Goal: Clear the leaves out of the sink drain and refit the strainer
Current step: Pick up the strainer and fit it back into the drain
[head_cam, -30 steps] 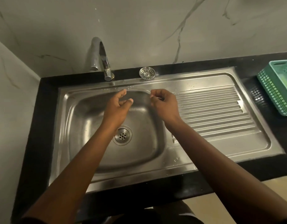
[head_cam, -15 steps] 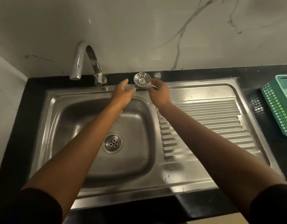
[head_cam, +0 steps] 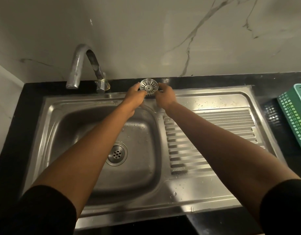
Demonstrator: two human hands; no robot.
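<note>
Steel strainer (head_cam: 149,86) sits at the sink's back rim (head_cam: 205,92), and we now pinch it from both sides, left hand (head_cam: 135,96) and right hand (head_cam: 165,97), where a second ago they hovered over the basin. Drain (head_cam: 116,153) lies bare; no writing visible.

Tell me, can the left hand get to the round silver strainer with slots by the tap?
Probably yes. The left hand is already at the round silver slotted strainer, fingers at its left edge, with the right hand on the other side. Nothing lies between them, though a firm grip cannot be confirmed.
</note>
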